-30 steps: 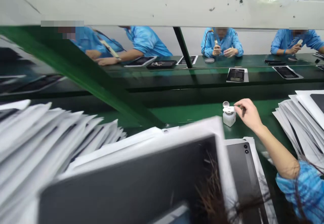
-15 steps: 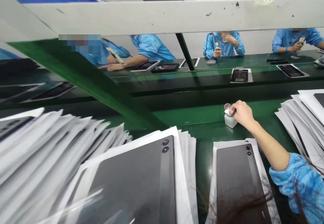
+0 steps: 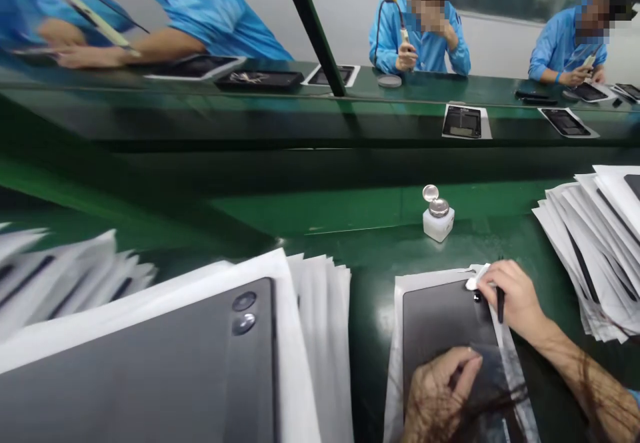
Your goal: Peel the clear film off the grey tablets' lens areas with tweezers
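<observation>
My right hand (image 3: 515,296) is closed around a small white wipe (image 3: 477,277), pressed at the top right corner of a dark grey tablet (image 3: 435,309) beside its camera lenses. A slim black tool (image 3: 501,304), its kind unclear, is also tucked in those fingers. Low over the same tablet, my left hand (image 3: 443,389) pinches what looks like a see-through film (image 3: 487,363); strands of hair partly cover this area. The tablet lies back up on a white sheet (image 3: 395,336). Behind it stands a white pump bottle (image 3: 439,223) with its metal lid flipped up.
Left of the tablet, a larger-looking grey tablet (image 3: 150,369) tops a stack of white sheets (image 3: 325,336). Another stack of sheeted tablets (image 3: 575,243) rises at the right. Across the green bench (image 3: 370,209), people in blue work with handheld tools; tablets (image 3: 463,123) lie before them.
My right hand has left the pump bottle and come down to the tablet's camera corner with the wipe. My left hand has come into view. The view has tilted down and turned right.
</observation>
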